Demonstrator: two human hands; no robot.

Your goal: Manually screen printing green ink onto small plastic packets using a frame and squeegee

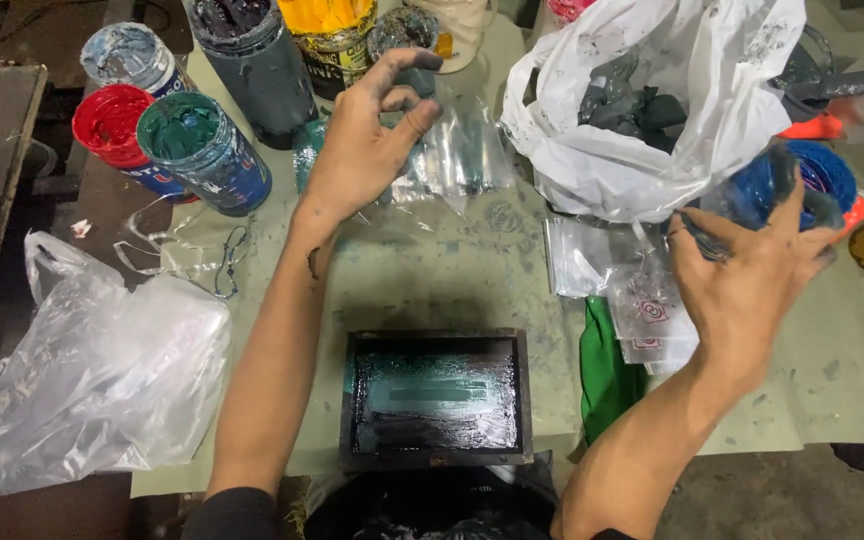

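Note:
My left hand (364, 140) reaches forward over the table, its ink-stained fingers curled on a clear plastic bag (457, 150) smeared with teal ink. My right hand (752, 270) hovers at the right, fingers bent and blurred, next to a crumpled blue-stained plastic wrap (802, 180); what it holds is unclear. Close to me lies a small wooden-framed printing screen (437, 400), wet with dark green ink. Small clear packets with red prints (647, 320) lie under my right hand.
Open ink jars stand at the back left: red (112, 125), teal (202, 150), grey-blue (132, 55), dark grey (252, 60), yellow (330, 35). A white plastic bag with dark cloth (642, 110) sits back right. A large clear bag (92, 370) lies left; green cloth (607, 375) by the screen.

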